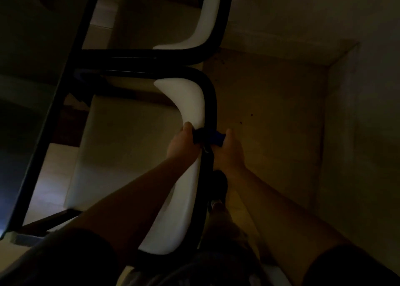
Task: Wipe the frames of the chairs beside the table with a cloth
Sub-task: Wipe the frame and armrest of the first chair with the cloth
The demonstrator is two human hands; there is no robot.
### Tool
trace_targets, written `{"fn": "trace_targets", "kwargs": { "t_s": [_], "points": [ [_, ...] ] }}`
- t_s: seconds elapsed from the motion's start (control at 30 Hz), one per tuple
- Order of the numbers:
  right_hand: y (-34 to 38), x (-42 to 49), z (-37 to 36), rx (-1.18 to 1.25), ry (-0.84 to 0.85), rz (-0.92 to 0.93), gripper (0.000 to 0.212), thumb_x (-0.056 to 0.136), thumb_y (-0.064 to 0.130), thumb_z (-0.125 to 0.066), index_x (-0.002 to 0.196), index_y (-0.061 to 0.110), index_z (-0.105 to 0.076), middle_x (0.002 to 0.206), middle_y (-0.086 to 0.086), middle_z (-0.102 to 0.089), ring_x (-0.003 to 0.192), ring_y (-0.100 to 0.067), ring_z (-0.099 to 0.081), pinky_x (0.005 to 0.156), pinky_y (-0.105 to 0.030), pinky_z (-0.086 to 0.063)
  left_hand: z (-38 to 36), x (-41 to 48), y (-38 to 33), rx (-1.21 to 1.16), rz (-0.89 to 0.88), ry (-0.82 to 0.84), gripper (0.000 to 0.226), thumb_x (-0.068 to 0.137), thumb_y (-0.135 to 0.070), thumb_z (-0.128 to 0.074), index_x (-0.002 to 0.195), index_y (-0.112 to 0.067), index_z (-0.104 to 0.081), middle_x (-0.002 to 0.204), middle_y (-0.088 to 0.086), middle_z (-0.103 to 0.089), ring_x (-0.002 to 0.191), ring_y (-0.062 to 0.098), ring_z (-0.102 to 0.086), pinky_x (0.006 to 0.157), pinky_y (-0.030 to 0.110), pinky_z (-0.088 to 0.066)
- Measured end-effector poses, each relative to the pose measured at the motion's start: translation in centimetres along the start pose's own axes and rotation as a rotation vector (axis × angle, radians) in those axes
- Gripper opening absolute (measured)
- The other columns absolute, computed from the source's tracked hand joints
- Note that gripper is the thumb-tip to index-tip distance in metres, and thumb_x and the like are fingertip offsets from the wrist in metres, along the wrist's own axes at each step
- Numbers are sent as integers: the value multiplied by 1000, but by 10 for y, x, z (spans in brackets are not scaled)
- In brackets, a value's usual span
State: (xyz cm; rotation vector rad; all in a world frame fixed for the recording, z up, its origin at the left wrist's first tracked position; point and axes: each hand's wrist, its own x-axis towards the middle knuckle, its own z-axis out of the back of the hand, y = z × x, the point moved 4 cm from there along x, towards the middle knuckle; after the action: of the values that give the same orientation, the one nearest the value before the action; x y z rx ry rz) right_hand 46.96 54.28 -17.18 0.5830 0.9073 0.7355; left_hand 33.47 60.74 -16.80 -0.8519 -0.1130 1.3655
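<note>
The scene is dim. Directly below me stands the near chair, with a white curved backrest [190, 104] and a black tube frame [211, 104] around its back. A dark blue cloth [213, 137] is wrapped over that frame at mid-back. My left hand [181, 143] grips the cloth from the seat side, thumb against the backrest. From the outer side, my right hand [229, 150] holds the same cloth. A second chair with a black frame [223, 26] and white backrest [207, 21] stands farther away.
The dark table edge [65, 86] runs diagonally along the left, with the near chair's pale seat [121, 147] tucked beside it. Tan floor [270, 117] lies to the right, bounded by a wall corner [337, 56]. My foot [218, 184] is by the chair's back.
</note>
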Motion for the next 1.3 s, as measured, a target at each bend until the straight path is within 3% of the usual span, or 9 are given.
{"fn": "trace_targets", "kwargs": {
  "t_s": [0.1, 0.23, 0.33, 0.5, 0.6, 0.73, 0.93, 1.1, 1.3],
  "points": [
    [21, 44, 8, -37, 2, 57, 26, 89, 26, -67, 102, 12, -49, 96, -9, -63, 82, -23, -63, 63, -37, -52, 9, 39, -17, -12, 15, -45, 21, 88, -19, -59, 97, -13, -42, 89, 7, -56, 78, 29, -60, 63, 39, -51],
    [52, 104, 15, -58, 8, 119, 33, 89, 22, -68, 114, 10, -49, 101, -2, -58, 82, -13, -55, 52, -16, -31, 19, 91, -34, -74, 55, -118, 22, 88, -19, -60, 101, -12, -44, 94, 8, -61, 79, 23, -62, 61, 36, -53],
    [73, 139, 17, -74, 47, 153, 36, 89, 20, -66, 117, 9, -47, 107, -7, -58, 87, -16, -55, 58, -21, -36, 28, 122, -37, -142, 87, -162, 26, 87, -16, -62, 106, -11, -45, 93, 1, -60, 81, 19, -61, 57, 26, -47],
    [91, 164, 17, -68, 125, 143, 46, 92, 17, -63, 131, 10, -40, 122, -10, -55, 105, -23, -58, 73, -29, -44, 38, 140, -42, -163, 126, -204, 36, 85, -13, -63, 117, -11, -47, 106, 7, -64, 92, 21, -62, 77, 36, -55],
    [88, 158, 19, -61, 144, 137, 46, 92, 16, -62, 131, 10, -39, 121, -10, -56, 100, -21, -61, 66, -21, -42, 37, 129, -43, -175, 127, -233, 29, 84, -14, -64, 109, -16, -50, 93, -2, -63, 80, 15, -62, 65, 29, -52],
    [63, 125, 20, -53, 156, 138, 32, 91, 18, -65, 115, 10, -46, 103, -7, -59, 73, -8, -53, 50, -18, -33, 26, 91, -34, -137, 125, -202, 18, 83, -13, -64, 91, -19, -49, 76, -6, -59, 67, 9, -60, 49, 21, -43],
    [19, 43, 11, -76, 184, 86, 33, 86, 26, -72, 104, 15, -46, 100, -8, -61, 86, -25, -62, 63, -33, -45, 11, 12, -4, -125, 155, -67, 24, 81, -10, -67, 89, -26, -50, 76, -4, -64, 64, 8, -64, 45, 18, -43],
    [-32, -61, -14, -126, 173, 26, 43, 87, 27, -70, 119, 9, -46, 114, -14, -63, 98, -31, -64, 76, -44, -55, -6, -83, 35, -77, 119, 22, 21, 82, -12, -67, 87, -25, -52, 73, -1, -69, 63, 10, -65, 49, 23, -50],
    [-81, -160, -44, -107, 166, 2, 43, 86, 29, -72, 115, 9, -46, 111, -15, -64, 98, -33, -65, 69, -38, -51, -25, -177, 75, 19, 30, 120, 22, 81, -8, -67, 98, -11, -55, 80, 3, -58, 70, 20, -57, 53, 25, -40]
  ]
}}
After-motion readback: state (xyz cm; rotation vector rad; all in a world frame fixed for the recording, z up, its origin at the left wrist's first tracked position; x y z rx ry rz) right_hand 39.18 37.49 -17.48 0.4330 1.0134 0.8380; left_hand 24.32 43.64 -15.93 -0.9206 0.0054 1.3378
